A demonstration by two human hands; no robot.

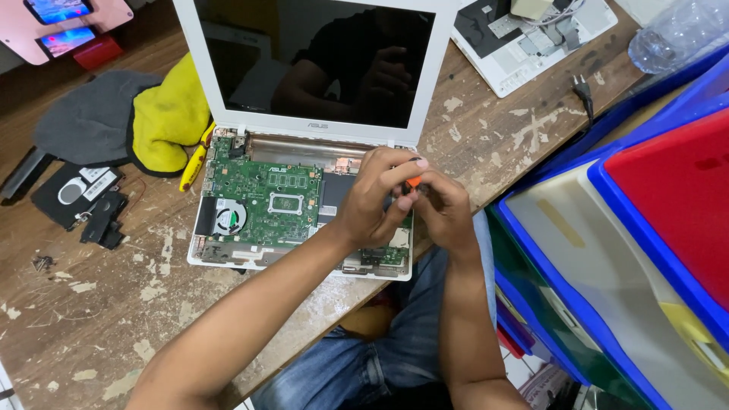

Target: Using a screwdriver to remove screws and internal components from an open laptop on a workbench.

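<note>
Lying far left of both hands: grey and yellow cloths (129, 118), yellow-handled screwdriver (193, 163). Just left of the left hand (376, 199): opened white laptop (304, 137), green circuit board (262, 201) bared. Pressed together over the laptop's right corner: left hand and right hand (444, 212), pinched on a small orange-tipped tool (412, 181). Stacked right of the hands: blue plastic bins (607, 304).

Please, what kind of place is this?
Probably a small electronics repair bench. An opened white laptop shows its green circuit board, removed black parts lie on the worn wooden table, and another dismantled device sits behind.
</note>
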